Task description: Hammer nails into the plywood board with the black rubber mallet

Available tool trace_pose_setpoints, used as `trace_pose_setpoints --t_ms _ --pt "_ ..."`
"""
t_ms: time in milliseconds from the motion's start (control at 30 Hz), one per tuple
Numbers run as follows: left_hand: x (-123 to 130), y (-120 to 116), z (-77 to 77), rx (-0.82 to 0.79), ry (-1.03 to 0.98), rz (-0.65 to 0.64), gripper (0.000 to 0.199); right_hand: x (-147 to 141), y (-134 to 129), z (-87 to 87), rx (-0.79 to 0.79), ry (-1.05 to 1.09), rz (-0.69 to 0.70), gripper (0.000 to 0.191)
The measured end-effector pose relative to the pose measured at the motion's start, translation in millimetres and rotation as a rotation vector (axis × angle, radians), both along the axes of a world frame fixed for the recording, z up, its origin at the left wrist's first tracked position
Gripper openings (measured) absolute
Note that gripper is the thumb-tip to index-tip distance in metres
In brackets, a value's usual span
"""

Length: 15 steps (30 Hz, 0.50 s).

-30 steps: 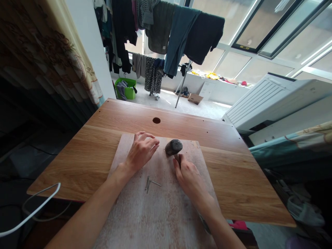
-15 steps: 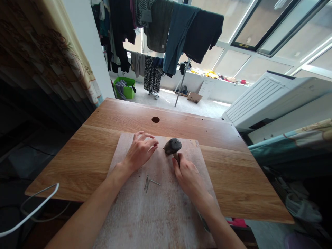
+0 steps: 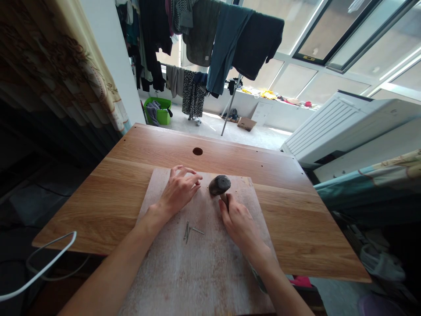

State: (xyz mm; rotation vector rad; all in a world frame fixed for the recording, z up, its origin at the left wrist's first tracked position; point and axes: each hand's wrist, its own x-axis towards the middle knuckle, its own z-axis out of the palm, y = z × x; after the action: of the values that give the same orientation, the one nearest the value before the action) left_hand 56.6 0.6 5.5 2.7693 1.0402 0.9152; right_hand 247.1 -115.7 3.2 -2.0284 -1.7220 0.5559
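Note:
My right hand (image 3: 238, 219) is wrapped round the handle of a hammer with a dark, rounded head (image 3: 219, 185), which is over the upper right part of a worn, whitish board (image 3: 197, 272). To the left of the hammer, my left hand (image 3: 180, 188) is bent over the board's upper part, with thumb and forefinger brought together at their tips. Whatever may be between those fingertips is too small to make out. A few loose nails (image 3: 187, 231) lie on the board below and between my hands.
The board rests on a wooden tabletop (image 3: 302, 228) with a round hole. A white cable (image 3: 55, 259) loops at the left edge. Beyond the table are hanging clothes (image 3: 226, 39), a green basket (image 3: 163, 116) and a cardboard box (image 3: 246, 123). A white appliance (image 3: 338, 127) stands at the right.
Both hands and the hammer are nearly where they were, with only a very slight shift in the view.

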Motion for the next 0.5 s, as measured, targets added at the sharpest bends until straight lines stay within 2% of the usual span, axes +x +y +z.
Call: trace_pose_setpoints --t_ms 233,367,500 --pt "1.0 -0.5 -1.2 -0.033 0.015 0.024 0.037 9.1 0.4 2.7 0.008 0.076 0.030 0.023" --pt "1.6 -1.4 -2.6 -0.024 0.021 0.036 0.057 6.5 1.7 16.1 0.049 0.108 0.069 0.026" --pt "2.4 -2.2 -1.8 -0.024 0.021 0.046 0.066 -3.4 4.6 32.3 0.088 0.089 0.095 0.026"
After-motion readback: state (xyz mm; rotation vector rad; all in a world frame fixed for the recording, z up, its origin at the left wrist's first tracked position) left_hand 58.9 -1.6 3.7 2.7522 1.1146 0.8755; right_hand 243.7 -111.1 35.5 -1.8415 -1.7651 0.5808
